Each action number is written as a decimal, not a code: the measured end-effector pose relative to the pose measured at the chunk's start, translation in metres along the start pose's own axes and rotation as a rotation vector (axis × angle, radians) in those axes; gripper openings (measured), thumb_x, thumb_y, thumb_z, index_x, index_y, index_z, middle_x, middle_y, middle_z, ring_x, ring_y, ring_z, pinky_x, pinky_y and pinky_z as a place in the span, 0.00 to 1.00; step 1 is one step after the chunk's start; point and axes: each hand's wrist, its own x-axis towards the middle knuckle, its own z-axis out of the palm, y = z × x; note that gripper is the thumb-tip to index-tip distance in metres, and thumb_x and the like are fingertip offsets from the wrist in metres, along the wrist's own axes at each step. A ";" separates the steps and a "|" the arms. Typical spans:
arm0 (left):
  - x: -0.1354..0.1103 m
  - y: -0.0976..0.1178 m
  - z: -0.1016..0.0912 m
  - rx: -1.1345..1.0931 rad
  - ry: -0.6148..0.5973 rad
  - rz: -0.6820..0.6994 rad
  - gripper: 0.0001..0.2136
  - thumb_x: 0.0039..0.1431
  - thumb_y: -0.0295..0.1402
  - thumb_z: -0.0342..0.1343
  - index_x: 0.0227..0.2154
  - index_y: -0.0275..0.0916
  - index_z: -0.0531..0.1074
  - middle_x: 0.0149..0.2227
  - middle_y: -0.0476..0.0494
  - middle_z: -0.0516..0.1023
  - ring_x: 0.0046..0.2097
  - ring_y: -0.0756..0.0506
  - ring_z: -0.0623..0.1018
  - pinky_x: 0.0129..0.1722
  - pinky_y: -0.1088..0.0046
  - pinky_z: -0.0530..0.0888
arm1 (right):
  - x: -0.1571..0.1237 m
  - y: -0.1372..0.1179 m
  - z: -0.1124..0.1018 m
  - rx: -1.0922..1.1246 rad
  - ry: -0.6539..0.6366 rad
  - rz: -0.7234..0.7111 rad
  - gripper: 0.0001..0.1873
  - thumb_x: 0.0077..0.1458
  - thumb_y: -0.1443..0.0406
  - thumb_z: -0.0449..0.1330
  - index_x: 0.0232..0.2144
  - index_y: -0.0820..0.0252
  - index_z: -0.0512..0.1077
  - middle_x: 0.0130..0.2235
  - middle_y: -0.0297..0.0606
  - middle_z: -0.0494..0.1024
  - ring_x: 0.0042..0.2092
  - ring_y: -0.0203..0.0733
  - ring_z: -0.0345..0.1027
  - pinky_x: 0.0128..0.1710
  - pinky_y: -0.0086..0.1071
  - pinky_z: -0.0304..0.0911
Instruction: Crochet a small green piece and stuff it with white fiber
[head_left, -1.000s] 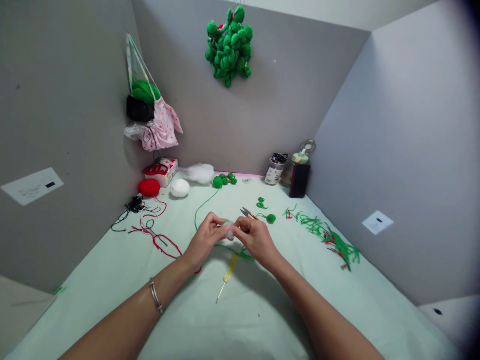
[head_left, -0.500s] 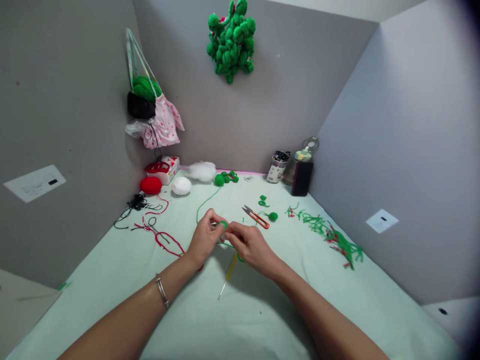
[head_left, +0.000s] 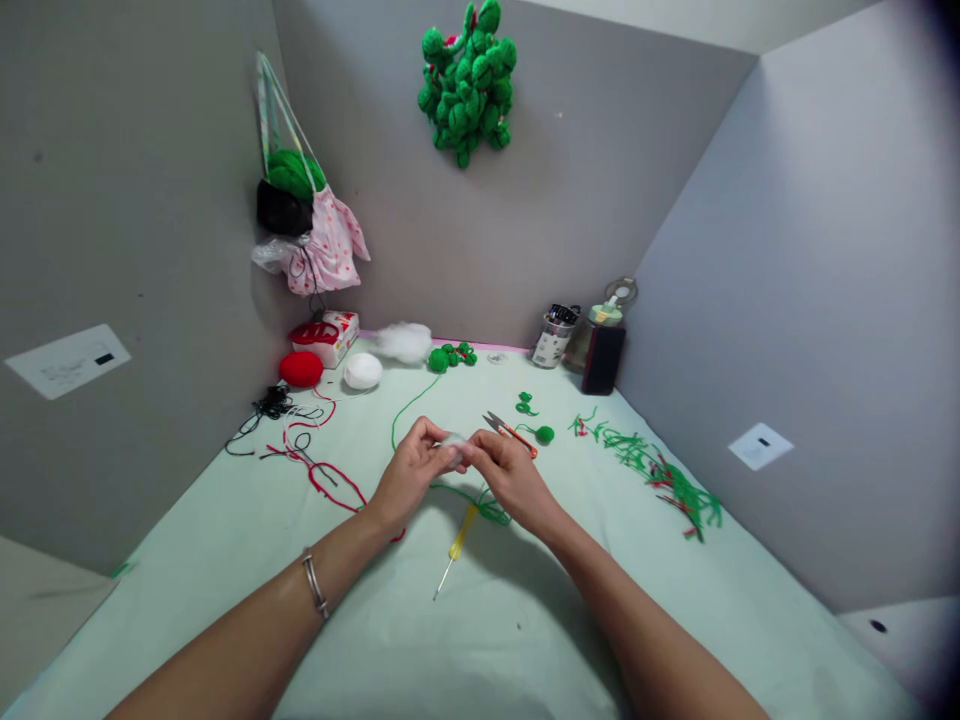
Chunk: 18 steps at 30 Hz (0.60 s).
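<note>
Over the middle of the table, my left hand pinches a small tuft of white stuffing. My right hand meets it from the other side, thumb and fingers closed on the same tuft. The small green piece seen earlier between my fingers cannot be made out. Below my hands lie loops of green yarn and a crochet hook with a yellow handle. Just past my right hand are orange thread snips, partly covered, and a small green crocheted ball.
Red yarn, a white yarn ball and a heap of stuffing sit at the back left. Green yarn scraps spread along the right. A pen cup and a dark upright box stand at the back right.
The green piece between my fingers has gone from sight, and white stuffing now shows there. My right hand has shifted slightly right, and more green yarn loops show beneath it.
</note>
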 end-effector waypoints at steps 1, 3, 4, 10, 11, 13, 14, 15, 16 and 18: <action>0.001 -0.001 -0.001 0.010 0.010 0.008 0.18 0.56 0.43 0.70 0.34 0.41 0.67 0.31 0.51 0.80 0.32 0.48 0.81 0.41 0.66 0.78 | -0.002 -0.002 0.001 0.008 -0.018 -0.008 0.18 0.66 0.57 0.54 0.28 0.59 0.72 0.27 0.33 0.73 0.29 0.37 0.60 0.32 0.31 0.56; 0.004 -0.003 -0.003 0.039 0.034 0.030 0.14 0.59 0.39 0.69 0.33 0.40 0.68 0.30 0.53 0.77 0.30 0.49 0.78 0.36 0.69 0.77 | -0.005 -0.005 0.006 0.019 -0.048 -0.020 0.15 0.66 0.58 0.54 0.28 0.58 0.72 0.27 0.32 0.72 0.30 0.37 0.60 0.33 0.32 0.56; 0.005 -0.004 -0.003 0.055 0.049 0.043 0.12 0.61 0.37 0.68 0.33 0.39 0.69 0.30 0.53 0.76 0.30 0.49 0.77 0.34 0.70 0.76 | -0.007 -0.006 0.010 0.022 -0.056 -0.022 0.14 0.65 0.59 0.55 0.28 0.57 0.70 0.26 0.31 0.70 0.29 0.37 0.59 0.32 0.31 0.55; 0.000 -0.007 0.004 0.104 0.161 0.144 0.08 0.62 0.32 0.65 0.35 0.39 0.70 0.37 0.49 0.77 0.38 0.46 0.78 0.40 0.67 0.77 | -0.009 -0.009 0.023 0.074 -0.033 0.008 0.15 0.62 0.57 0.56 0.25 0.56 0.64 0.23 0.27 0.59 0.27 0.35 0.50 0.28 0.31 0.49; -0.002 -0.006 0.005 0.104 0.172 0.158 0.08 0.60 0.32 0.65 0.36 0.40 0.69 0.38 0.48 0.77 0.39 0.46 0.78 0.41 0.67 0.76 | -0.007 -0.009 0.022 0.090 -0.027 0.019 0.16 0.62 0.55 0.56 0.25 0.56 0.65 0.23 0.27 0.58 0.26 0.35 0.50 0.28 0.31 0.49; -0.006 -0.004 0.008 0.099 0.171 0.173 0.10 0.58 0.33 0.65 0.37 0.41 0.69 0.40 0.47 0.77 0.41 0.46 0.78 0.43 0.68 0.76 | -0.003 -0.007 0.020 0.113 -0.012 0.040 0.19 0.62 0.52 0.56 0.25 0.57 0.66 0.23 0.27 0.59 0.26 0.35 0.51 0.27 0.30 0.50; -0.008 -0.003 0.009 0.096 0.160 0.175 0.11 0.57 0.34 0.65 0.38 0.42 0.69 0.41 0.47 0.77 0.42 0.45 0.78 0.44 0.67 0.76 | -0.002 -0.006 0.018 0.118 0.000 0.049 0.20 0.62 0.51 0.56 0.24 0.57 0.66 0.22 0.27 0.58 0.26 0.35 0.50 0.27 0.30 0.50; -0.009 -0.001 0.009 0.092 0.143 0.172 0.12 0.57 0.34 0.66 0.39 0.42 0.69 0.42 0.46 0.77 0.43 0.45 0.78 0.45 0.66 0.76 | 0.000 -0.004 0.016 0.117 0.015 0.057 0.20 0.61 0.51 0.57 0.23 0.57 0.65 0.22 0.27 0.58 0.26 0.34 0.50 0.26 0.30 0.50; -0.010 0.000 0.009 0.088 0.125 0.166 0.13 0.56 0.35 0.66 0.39 0.41 0.69 0.43 0.44 0.78 0.44 0.44 0.79 0.46 0.66 0.77 | 0.001 -0.001 0.014 0.112 0.033 0.062 0.20 0.60 0.51 0.58 0.23 0.57 0.65 0.22 0.27 0.58 0.25 0.34 0.49 0.26 0.30 0.49; -0.010 0.003 0.008 0.080 0.096 0.151 0.13 0.57 0.37 0.66 0.39 0.41 0.69 0.45 0.42 0.79 0.46 0.43 0.79 0.48 0.64 0.77 | 0.002 0.003 0.011 0.088 0.069 0.070 0.20 0.59 0.52 0.59 0.22 0.57 0.65 0.21 0.26 0.57 0.25 0.34 0.48 0.26 0.31 0.46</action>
